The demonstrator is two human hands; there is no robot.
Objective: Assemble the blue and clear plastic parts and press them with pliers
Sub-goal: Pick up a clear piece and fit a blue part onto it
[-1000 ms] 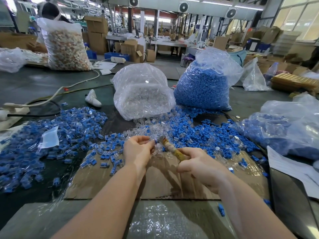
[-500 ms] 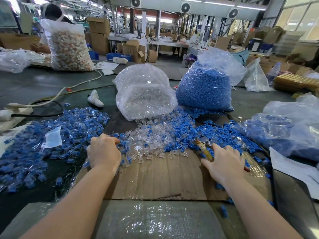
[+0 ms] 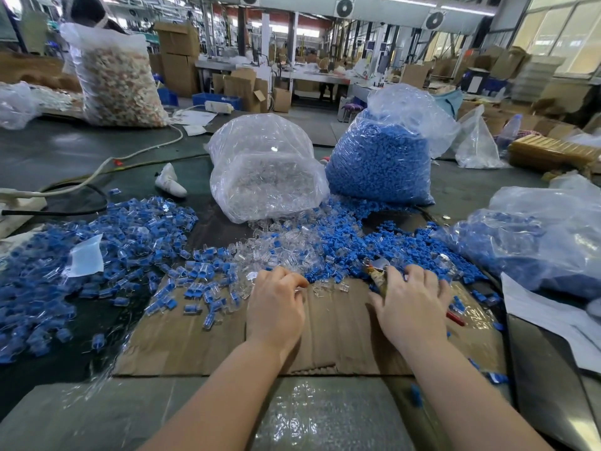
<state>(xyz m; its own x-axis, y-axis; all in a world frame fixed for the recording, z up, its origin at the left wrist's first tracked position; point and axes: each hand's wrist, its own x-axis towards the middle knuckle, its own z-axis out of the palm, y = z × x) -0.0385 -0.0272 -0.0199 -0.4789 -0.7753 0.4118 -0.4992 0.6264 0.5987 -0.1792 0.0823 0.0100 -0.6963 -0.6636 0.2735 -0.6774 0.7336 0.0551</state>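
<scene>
Though the right hand (image 3: 410, 304) lies palm-down over the pliers (image 3: 379, 271), hiding all but the metal nose and a red handle tip, whether it grips them cannot be told. The left hand (image 3: 276, 307) curls its fingers into the loose clear plastic parts (image 3: 279, 252) – what it holds, if anything, is hidden. Bare cardboard (image 3: 338, 333) lies between the wrists. Behind stand a bag of clear parts (image 3: 263, 177) and a bag of blue parts (image 3: 380, 161).

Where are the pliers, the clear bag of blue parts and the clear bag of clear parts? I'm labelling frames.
pliers (image 3: 377, 271), head view, metal head.
clear bag of blue parts (image 3: 377, 164), head view, front.
clear bag of clear parts (image 3: 266, 177), head view, front.
</scene>
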